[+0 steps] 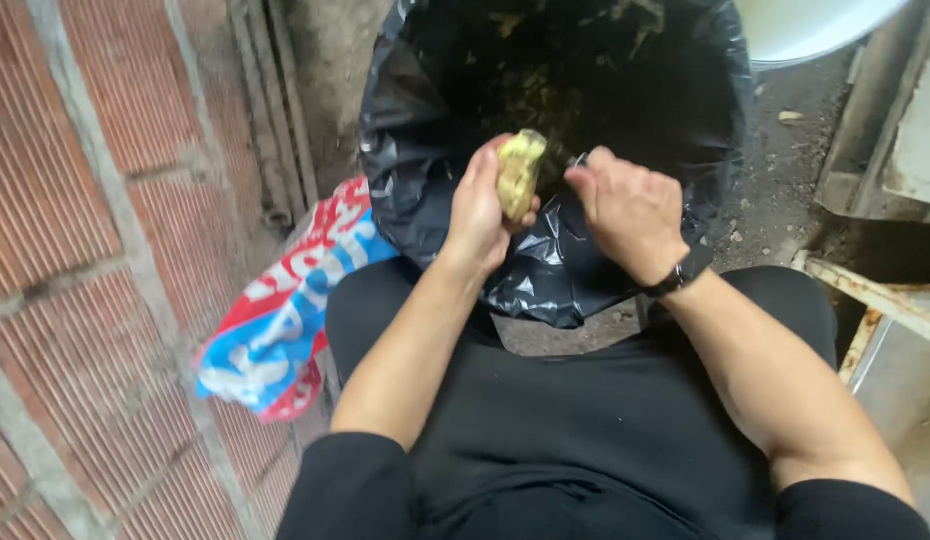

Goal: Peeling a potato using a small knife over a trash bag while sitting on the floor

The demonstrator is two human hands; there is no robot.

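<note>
Pale yellow-green peeled vegetable [520, 172], oblong, lumpy, matte surface; held upright over the bin opening. Left hand [477, 210] wrapped around it from the side, fingers closed. Right hand [630, 210] fisted on a small dark-handled tool [577, 159], blade mostly hidden, just beside the vegetable. Below: crinkled glossy black bin bag [425, 130] holding yellowish scraps. Rough red brick wall [75, 200] at the left.

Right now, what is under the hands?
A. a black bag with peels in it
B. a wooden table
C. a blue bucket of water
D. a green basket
A: the left hand grips a yellowish vegetable and the right hand holds a small tool against it, both over an open black bag with yellowish scraps inside.
</note>
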